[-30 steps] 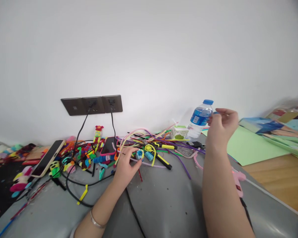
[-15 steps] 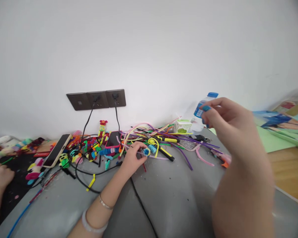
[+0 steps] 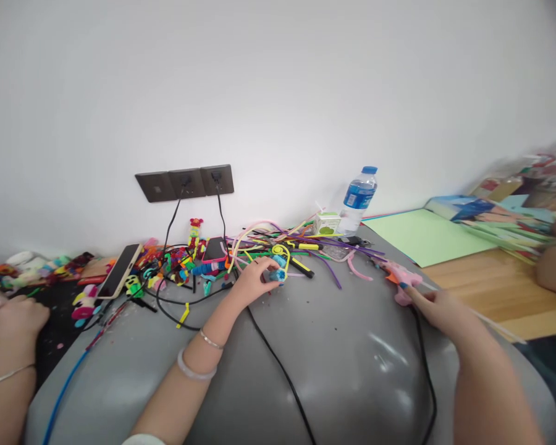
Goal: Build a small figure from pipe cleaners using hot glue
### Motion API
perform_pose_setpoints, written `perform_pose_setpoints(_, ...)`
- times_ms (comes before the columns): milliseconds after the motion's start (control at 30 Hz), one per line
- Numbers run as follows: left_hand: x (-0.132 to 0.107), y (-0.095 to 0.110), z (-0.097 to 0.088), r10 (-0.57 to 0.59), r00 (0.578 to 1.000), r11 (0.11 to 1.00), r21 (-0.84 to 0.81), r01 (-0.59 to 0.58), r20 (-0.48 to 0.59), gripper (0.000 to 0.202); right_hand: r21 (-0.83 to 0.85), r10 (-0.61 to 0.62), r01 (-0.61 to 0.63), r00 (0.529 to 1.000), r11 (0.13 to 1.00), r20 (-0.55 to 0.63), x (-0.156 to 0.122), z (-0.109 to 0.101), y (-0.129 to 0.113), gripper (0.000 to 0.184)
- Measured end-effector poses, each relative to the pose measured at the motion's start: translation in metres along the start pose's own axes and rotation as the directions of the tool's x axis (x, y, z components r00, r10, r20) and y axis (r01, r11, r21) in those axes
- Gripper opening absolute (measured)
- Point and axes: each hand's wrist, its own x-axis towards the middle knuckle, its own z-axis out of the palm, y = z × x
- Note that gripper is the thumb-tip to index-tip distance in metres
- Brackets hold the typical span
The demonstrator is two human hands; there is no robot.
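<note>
My left hand (image 3: 254, 281) rests on the grey surface (image 3: 333, 346) with its fingers closed on a small blue fuzzy piece (image 3: 275, 275), at the edge of a heap of coloured pipe cleaners (image 3: 278, 247). My right hand (image 3: 438, 309) reaches low on the right, its fingertips touching the handle of a pink glue gun (image 3: 401, 278) that lies on the surface. The fingers curl around the handle's end. A black cable (image 3: 424, 364) runs back from the gun under that hand.
A water bottle (image 3: 359, 198) and a small green carton (image 3: 327, 224) stand by the wall. Two phones (image 3: 120, 269) lie near wall sockets (image 3: 185, 182) with cables. Green paper (image 3: 426, 238) and books (image 3: 486, 216) lie right. Another person's hand (image 3: 16, 318) is at left.
My right hand dropped from beside the bottle down to the pink glue gun on the surface. The left hand stayed on the blue piece. The view shifted, bringing another person's hand in at left.
</note>
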Motion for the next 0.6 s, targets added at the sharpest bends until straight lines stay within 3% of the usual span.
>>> perform_pose_setpoints(100, 0.000, -0.002, -0.002, 0.063, 0.998, 0.997, 0.035, -0.063, 0.002, 0.027, -0.063, 0.138, -0.135, 0.989, 0.989, 0.044, -0.002, -0.001, -0.017, 0.050)
perform_pose_setpoints(200, 0.002, -0.001, -0.006, 0.090, 0.996, 0.993, 0.083, -0.088, -0.024, 0.029, -0.053, 0.125, -0.121, 0.989, 0.991, 0.075, -0.001, -0.008, -0.025, 0.037)
perform_pose_setpoints(333, 0.007, 0.007, -0.011, 0.105, 0.994, 0.991, 0.091, -0.102, -0.032, 0.029, 0.044, 0.113, -0.119, 0.986, 0.992, 0.118, -0.007, -0.016, -0.013, 0.035)
perform_pose_setpoints(500, 0.008, 0.022, -0.016, 0.119, 0.991, 0.989, 0.082, -0.123, 0.054, 0.031, 0.268, 0.163, -0.152, 0.986, 0.951, -0.019, -0.035, -0.018, 0.015, 0.026)
perform_pose_setpoints(600, 0.001, 0.024, -0.014, 0.035, 0.997, 0.999, -0.002, -0.035, 0.076, 0.033, 0.544, 0.240, -0.185, 0.970, 0.819, -0.031, -0.059, -0.018, 0.016, 0.016)
